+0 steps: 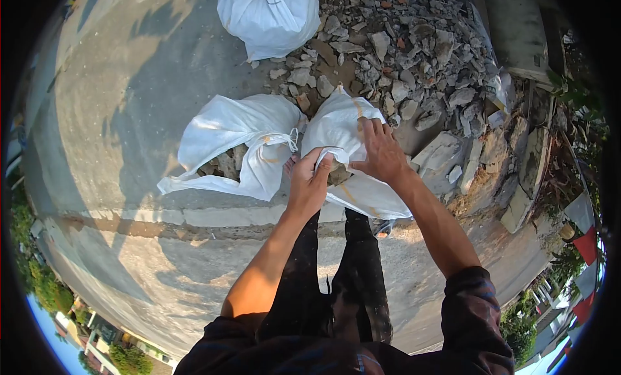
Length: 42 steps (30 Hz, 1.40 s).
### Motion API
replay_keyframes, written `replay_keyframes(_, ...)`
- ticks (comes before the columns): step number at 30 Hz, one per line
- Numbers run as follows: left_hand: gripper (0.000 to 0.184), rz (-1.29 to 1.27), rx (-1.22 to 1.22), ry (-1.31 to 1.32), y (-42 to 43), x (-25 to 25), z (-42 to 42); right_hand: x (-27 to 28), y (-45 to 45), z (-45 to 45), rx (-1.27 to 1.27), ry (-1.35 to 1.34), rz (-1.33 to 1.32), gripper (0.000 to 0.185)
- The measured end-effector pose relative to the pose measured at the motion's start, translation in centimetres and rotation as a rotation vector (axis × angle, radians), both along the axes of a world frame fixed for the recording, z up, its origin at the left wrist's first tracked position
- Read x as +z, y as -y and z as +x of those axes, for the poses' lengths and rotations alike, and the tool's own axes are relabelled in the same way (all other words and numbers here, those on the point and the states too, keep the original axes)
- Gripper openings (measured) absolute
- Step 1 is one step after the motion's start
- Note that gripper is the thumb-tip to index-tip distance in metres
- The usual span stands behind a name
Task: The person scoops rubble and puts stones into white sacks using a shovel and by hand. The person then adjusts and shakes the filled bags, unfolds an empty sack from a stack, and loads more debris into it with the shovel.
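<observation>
A white woven sack [333, 126] with orange stripes lies in front of my legs, its mouth partly open and a grey chunk of rubble [338, 174] showing inside. My left hand [312, 176] pinches the sack's rim between thumb and fingers. On the sack's right side rests my right hand [381, 148], fingers spread over the fabric. Just left of it sits a second white sack [239, 122], with a knotted string at its right and rubble visible through a gap in the cloth.
A closed white sack [272, 22] stands farther forward. Broken concrete rubble [414, 51] spreads at the upper right, with larger slabs [440, 152] near my right arm. A low curb edge [187, 217] crosses the pavement by my feet. Red and white flags [585, 245] hang at the far right.
</observation>
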State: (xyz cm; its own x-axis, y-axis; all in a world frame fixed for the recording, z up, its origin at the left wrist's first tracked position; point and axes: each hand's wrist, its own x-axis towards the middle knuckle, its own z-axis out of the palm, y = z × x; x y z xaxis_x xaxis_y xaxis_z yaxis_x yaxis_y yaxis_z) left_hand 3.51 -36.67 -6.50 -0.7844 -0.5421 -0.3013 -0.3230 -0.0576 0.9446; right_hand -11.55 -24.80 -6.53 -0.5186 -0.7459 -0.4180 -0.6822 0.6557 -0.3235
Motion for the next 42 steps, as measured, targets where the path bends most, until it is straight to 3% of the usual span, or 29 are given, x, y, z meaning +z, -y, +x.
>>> replay_keyframes(1, 0.032, -0.005, -0.007, 0.006, 0.6, -0.2, 0.2, 0.1, -0.4, 0.2, 0.012, 0.031, -0.039, 0.099)
replay_keyframes(3, 0.037, 0.324, 0.025, 0.011, 1.7, 0.6, 0.3, 0.7, -1.0, 2.0, -0.020, 0.053, -0.016, 0.099)
replay_keyframes(4, 0.037, 0.331, 0.022, 0.015, 1.2, 0.4, 0.5, 0.9, -1.5, 2.4, -0.051, 0.061, 0.012, 0.098)
replay_keyframes(6, 0.038, 0.130, -0.035, 0.081, 0.3, -0.4, 0.0, -2.5, -3.6, 1.5, -0.229, -0.052, -0.104, 0.070)
replay_keyframes(7, 0.040, 0.223, 0.029, 0.050, 0.6, 0.7, -0.4, -3.9, -4.7, -0.3, -0.361, -0.118, -0.190, 0.055)
replay_keyframes(9, 0.038, 0.167, 0.041, 0.005, 1.8, 1.6, -1.0, -0.7, -4.3, -5.5, -0.300, -0.338, -0.396, 0.030)
replay_keyframes(10, 0.036, 0.111, 0.059, -0.040, 2.2, 1.9, -0.9, 1.7, -2.9, -7.0, -0.315, -0.308, -0.381, 0.020)
replay_keyframes(15, 0.042, -0.056, 0.127, 0.076, 3.1, 1.6, -0.9, 2.0, -3.0, -8.3, -0.235, -0.323, -0.376, 0.026)
replay_keyframes(17, 0.041, -0.104, 0.164, 0.113, 2.8, 1.1, 0.1, 2.5, -4.6, -8.2, -0.337, 0.008, -0.595, 0.036)
replay_keyframes(19, 0.039, -0.209, 0.219, 0.157, 2.5, 0.7, 0.4, 2.7, -7.8, -7.2, -0.439, 0.122, -0.654, 0.041)
replay_keyframes(21, 0.040, -0.101, 0.263, 0.175, 2.7, -0.2, 1.0, 2.2, -13.0, -5.7, -0.651, 0.357, -0.736, 0.044)
replay_keyframes(23, 0.043, -0.173, 0.285, 0.215, 3.0, -1.3, 1.6, -0.9, -19.6, -3.4, -0.883, 0.362, -0.671, 0.042)
replay_keyframes(25, 0.046, -0.161, 0.275, 0.201, 4.0, -2.4, 1.9, -4.9, -26.8, 0.5, -0.961, 0.237, -0.395, 0.038)
replay_keyframes(29, 0.048, -0.115, 0.326, 0.177, 3.5, -2.0, 1.3, -17.8, -41.6, 11.6, -1.021, 0.386, -0.102, 0.038)
replay_keyframes(30, 0.048, -0.130, 0.316, 0.168, 3.3, -1.9, 1.1, -20.9, -44.7, 14.2, -0.923, 0.306, -0.019, 0.039)
replay_keyframes(31, 0.049, -0.250, 0.302, 0.219, 3.3, -1.8, 1.2, -24.7, -47.9, 16.7, -0.997, 0.409, 0.085, 0.040)
replay_keyframes(32, 0.050, -0.373, 0.291, 0.271, 2.8, -1.8, 1.4, -30.2, -51.6, 18.9, -0.908, 0.482, 0.209, 0.042)
replay_keyframes(34, 0.053, -0.530, 0.352, 0.360, 0.6, -1.2, 0.7, -33.8, -53.7, 17.6, -1.099, 0.380, 0.299, 0.048)
replay_keyframes(36, 0.059, -0.718, 0.283, 0.375, 0.7, -1.9, 2.3, -41.4, -57.0, 16.3, -1.103, 0.158, 0.167, 0.065)
replay_keyframes(38, 0.062, -0.920, 0.349, 0.447, 1.0, -2.0, 4.6, -43.6, -56.6, 12.3, -1.229, -0.027, -0.018, 0.066)
replay_keyframes(40, 0.061, -0.907, 0.432, 0.360, -0.4, -1.5, 5.8, -48.9, -57.5, 11.0, -1.263, -0.055, -0.091, 0.064)
replay_keyframes(42, 0.055, -1.152, 0.589, 0.402, -3.1, -1.9, 7.2, -52.5, -57.2, 10.9, -1.268, 0.011, -0.163, 0.063)
